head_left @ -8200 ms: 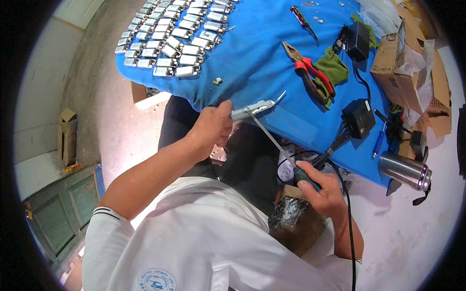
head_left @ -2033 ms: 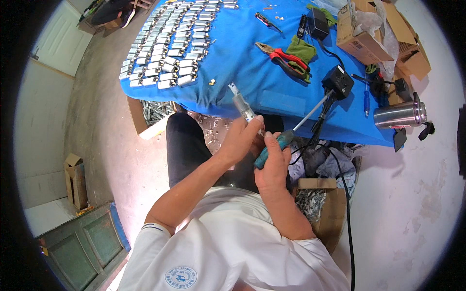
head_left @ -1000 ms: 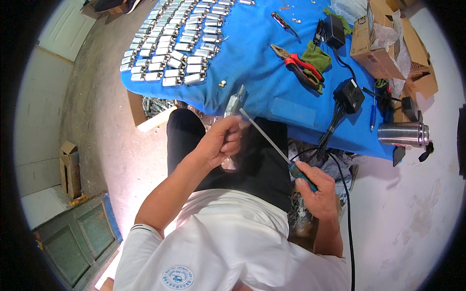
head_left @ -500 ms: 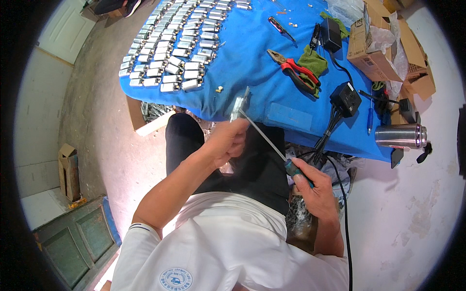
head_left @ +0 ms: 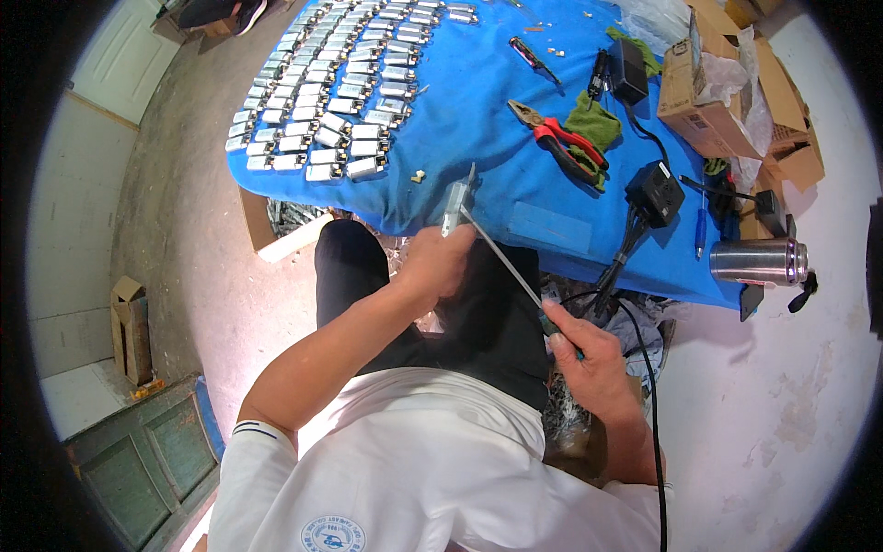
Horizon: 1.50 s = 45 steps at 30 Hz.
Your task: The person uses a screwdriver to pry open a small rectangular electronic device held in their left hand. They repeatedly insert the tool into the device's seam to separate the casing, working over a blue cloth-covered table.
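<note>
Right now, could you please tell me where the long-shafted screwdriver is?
In the head view, the screwdriver is right of centre, gripped in the right hand, its shaft slanting up-left toward the silver part in the left hand.

A round emblem point(head_left: 332, 534) — blue, lettered — marks the shirt point(head_left: 395, 451).

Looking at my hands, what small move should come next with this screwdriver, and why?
I'd probably press the tip of the screwdriver lightly against the right side of the silver metal piece: the tip sits at that side, your left hand grips the piece's lower end, and your right hand holds the tool. Whether they already touch is unclear.
</note>
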{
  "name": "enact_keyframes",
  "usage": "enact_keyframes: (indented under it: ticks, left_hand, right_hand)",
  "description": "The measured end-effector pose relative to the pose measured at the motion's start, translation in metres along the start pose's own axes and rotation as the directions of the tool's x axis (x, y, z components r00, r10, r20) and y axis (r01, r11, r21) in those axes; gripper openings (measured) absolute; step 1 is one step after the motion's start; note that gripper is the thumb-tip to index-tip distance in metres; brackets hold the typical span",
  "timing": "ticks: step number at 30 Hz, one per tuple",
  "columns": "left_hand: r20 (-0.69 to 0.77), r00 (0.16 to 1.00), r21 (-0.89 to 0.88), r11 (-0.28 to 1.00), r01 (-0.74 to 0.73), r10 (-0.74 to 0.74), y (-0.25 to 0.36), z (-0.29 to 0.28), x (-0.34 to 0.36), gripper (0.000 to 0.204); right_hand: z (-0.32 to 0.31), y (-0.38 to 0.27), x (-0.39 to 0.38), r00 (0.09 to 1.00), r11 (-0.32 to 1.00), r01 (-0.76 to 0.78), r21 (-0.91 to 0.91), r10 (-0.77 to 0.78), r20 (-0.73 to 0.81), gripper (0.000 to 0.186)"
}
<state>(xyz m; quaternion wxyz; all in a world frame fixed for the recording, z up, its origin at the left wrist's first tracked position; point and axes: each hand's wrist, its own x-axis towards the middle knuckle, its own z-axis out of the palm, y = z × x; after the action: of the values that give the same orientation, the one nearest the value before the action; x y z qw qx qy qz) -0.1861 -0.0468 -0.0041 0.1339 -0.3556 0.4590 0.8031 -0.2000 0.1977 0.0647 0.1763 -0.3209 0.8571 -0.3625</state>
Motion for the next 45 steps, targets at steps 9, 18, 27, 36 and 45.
enact_keyframes:
  ticks: [9, 18, 27, 36, 45]
  left_hand:
    - [-0.035, 0.999, 0.086, 0.996, -0.031, 0.035, -0.003, 0.0, 0.002, 0.035]
    - [-0.012, 1.0, 0.09, 0.996, 0.029, -0.028, 0.002, -0.013, 0.009, 0.029]
    - [-0.018, 1.0, 0.12, 0.993, 0.003, -0.001, 0.001, -0.011, 0.008, 0.03]
    - [-0.055, 0.999, 0.193, 0.981, 0.006, 0.005, 0.0, -0.012, 0.011, 0.034]
    - [-0.102, 0.994, 0.164, 0.986, -0.02, 0.037, -0.005, -0.002, 0.009, 0.04]
  right_hand:
    - [0.016, -0.003, -0.005, 0.975, 0.854, 0.179, -0.489, -0.22, -0.028, 0.05]
    - [-0.014, 0.0, 0.009, 0.904, 0.797, -0.42, 0.434, 0.328, 0.274, 0.042]
    - [0.014, 0.017, -0.003, 0.904, 0.632, -0.422, 0.65, 0.346, 0.251, 0.044]
    - [0.004, 0.006, 0.001, 0.841, 0.663, -0.541, 0.518, 0.441, 0.314, 0.042]
    - [0.023, -0.01, -0.004, 0.991, 0.932, 0.092, -0.351, -0.12, -0.06, 0.043]
